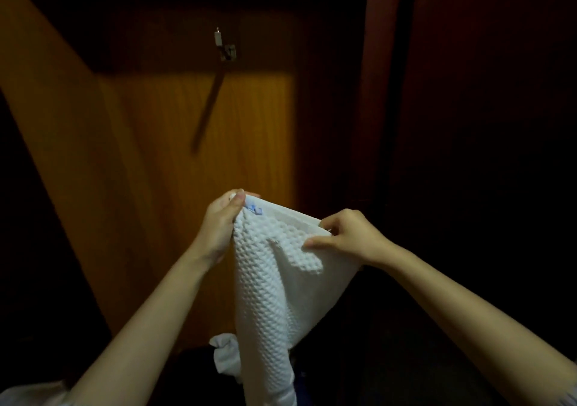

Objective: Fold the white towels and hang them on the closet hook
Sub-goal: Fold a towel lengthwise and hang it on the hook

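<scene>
Both hands, left hand (220, 221) and right hand (346, 237), pinching white towel (281, 274) top edge, stretched taut for folding, below closet hook (226, 50).

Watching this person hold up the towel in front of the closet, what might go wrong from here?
Three things, as guesses. The left hand and right hand only pinch the white towel along its top edge, so it may slip. Its lower part hangs loose and bunched, so a fold may come out uneven. The hook is small, sits well above the hands and lies in deep shadow, so the towel might miss it or slide off.
</scene>
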`<control>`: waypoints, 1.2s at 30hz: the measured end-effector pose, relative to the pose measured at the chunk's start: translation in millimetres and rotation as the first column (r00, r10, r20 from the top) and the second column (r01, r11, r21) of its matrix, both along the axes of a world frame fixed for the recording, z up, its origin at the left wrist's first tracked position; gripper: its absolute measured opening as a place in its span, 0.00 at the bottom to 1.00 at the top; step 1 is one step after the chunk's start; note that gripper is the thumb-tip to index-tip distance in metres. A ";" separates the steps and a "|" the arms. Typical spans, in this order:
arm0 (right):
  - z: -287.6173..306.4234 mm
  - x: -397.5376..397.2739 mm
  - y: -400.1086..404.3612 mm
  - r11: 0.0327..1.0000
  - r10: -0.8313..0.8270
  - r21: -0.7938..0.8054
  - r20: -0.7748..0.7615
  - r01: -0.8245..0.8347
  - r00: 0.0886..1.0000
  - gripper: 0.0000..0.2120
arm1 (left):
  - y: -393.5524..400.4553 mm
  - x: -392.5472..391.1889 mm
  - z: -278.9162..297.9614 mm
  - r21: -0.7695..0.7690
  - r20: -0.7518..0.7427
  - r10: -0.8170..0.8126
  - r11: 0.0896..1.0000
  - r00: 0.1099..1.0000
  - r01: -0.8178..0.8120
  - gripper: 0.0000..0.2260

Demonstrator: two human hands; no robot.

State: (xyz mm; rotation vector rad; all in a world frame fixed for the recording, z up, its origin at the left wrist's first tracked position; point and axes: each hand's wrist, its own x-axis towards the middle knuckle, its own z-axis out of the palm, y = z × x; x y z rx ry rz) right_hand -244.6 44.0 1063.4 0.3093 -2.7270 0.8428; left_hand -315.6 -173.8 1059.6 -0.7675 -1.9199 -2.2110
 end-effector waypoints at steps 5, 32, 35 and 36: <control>-8.2 -7.2 14.2 0.998 -0.055 0.040 -0.018 0.056 0.998 0.19 | -10.7 -1.7 -8.7 -0.023 0.002 0.036 0.999 0.999 -0.036 0.14; -71.6 33.4 -40.8 0.868 -0.433 -0.333 -0.149 0.367 0.889 0.09 | -54.1 69.7 -91.9 -0.104 0.189 0.393 0.919 0.900 -0.379 0.13; -81.6 51.1 -36.8 0.831 -0.456 -0.431 -0.163 0.352 0.875 0.05 | -49.0 80.8 -107.8 -0.048 0.224 0.403 0.914 0.887 -0.403 0.13; -87.2 55.9 -37.2 0.812 -0.461 -0.455 -0.115 0.366 0.880 0.05 | -44.3 82.5 -112.1 -0.056 0.229 0.401 0.915 0.887 -0.399 0.14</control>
